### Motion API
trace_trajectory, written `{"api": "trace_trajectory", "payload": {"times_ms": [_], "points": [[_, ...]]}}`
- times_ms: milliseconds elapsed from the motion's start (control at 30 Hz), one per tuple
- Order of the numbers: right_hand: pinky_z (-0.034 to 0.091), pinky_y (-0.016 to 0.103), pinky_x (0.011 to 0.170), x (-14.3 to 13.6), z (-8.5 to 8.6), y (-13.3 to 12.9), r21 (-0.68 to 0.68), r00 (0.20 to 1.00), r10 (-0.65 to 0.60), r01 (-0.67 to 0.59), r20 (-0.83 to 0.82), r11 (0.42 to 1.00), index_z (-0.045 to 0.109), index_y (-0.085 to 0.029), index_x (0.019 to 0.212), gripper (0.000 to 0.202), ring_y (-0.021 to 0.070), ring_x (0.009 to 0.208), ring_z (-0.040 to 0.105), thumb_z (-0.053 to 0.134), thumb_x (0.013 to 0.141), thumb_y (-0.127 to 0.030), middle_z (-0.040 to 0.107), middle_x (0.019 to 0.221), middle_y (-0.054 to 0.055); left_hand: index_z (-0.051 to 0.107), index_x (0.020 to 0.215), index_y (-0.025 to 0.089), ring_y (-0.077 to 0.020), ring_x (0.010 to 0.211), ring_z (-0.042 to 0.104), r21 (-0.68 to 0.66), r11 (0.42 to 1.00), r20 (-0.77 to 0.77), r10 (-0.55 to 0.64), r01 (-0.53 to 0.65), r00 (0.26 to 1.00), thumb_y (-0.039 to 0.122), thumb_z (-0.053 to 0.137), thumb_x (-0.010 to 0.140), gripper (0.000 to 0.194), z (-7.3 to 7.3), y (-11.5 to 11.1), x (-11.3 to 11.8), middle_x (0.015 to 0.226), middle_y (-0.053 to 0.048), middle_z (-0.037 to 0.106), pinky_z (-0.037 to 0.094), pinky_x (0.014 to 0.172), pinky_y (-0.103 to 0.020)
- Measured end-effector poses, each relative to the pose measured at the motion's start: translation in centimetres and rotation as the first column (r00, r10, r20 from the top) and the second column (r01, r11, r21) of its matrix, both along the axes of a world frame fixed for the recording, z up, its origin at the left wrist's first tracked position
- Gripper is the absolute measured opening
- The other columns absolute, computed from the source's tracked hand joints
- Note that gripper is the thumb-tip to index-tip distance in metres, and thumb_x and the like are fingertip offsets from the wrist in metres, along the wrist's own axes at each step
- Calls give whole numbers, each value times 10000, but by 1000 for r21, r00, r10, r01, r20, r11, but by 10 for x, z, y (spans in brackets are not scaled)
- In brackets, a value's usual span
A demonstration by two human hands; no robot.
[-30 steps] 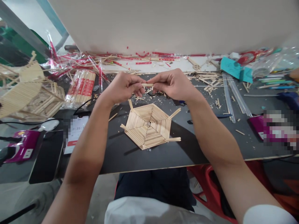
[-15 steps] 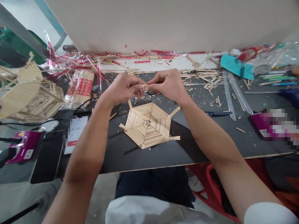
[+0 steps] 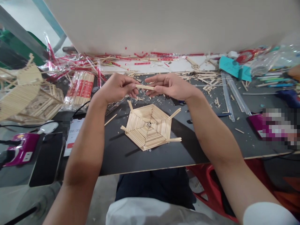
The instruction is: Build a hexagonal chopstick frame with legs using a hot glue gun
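Between my two hands, above the far half of the table, is a short pale wooden stick. My left hand pinches its left end between thumb and fingers. The thumb and fingers of my right hand close on its right end. Just below them on the table lies a hexagonal panel made of rings of wooden sticks around a small centre hole. Stick ends jut out from several of its corners. A loose stick rests left of the panel.
Wrapped chopstick bundles and a larger stick-built model stand at left, near two phones and a purple power strip. Broken stick pieces litter the back. Clear glue sticks and a blue-handled tool lie right.
My hands have moved apart, so more of the stick shows between them. My right hand's fingers have straightened and spread. The panel stays on the table.
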State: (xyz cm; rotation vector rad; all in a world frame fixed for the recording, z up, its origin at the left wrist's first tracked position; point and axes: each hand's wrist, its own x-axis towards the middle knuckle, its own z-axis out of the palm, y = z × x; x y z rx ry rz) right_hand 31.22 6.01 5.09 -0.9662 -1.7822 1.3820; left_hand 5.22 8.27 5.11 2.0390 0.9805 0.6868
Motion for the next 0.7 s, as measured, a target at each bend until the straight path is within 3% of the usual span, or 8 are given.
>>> {"api": "trace_trajectory", "payload": {"times_ms": [133,300,533,700], "points": [[671,369,745,3,2,0,17,994,-100,100,36,995,797,-187,1041,327,220,799,761,894,774,-349,809,840,62,782,1002,141,-170,694,759,-46,998,35,39,-37,999,288,665,956,193,3,0,-6,819,-74,787,640,683,-286],[670,372,732,4,4,-1,42,983,-164,161,83,986,797,-176,970,242,208,736,749,862,829,-362,774,763,63,792,1008,137,-199,744,779,-78,995,-80,47,-53,996,301,636,960,231,3,0,-3,851,-78,798,641,733,-321],[647,373,686,8,7,-1,55,970,-223,218,96,974,791,-200,916,157,199,713,732,853,851,-328,778,801,65,823,961,160,-176,725,745,83,973,-179,226,-215,957,293,669,872,222,11,1,-21,834,-46,808,597,787,-317],[610,379,664,11,6,0,181,954,-255,225,160,957,791,-215,886,155,200,686,698,859,836,-345,758,752,46,818,815,187,-177,755,690,184,951,-214,285,-248,934,342,780,758,170,14,1,-25,753,-8,781,547,843,-331]]}}
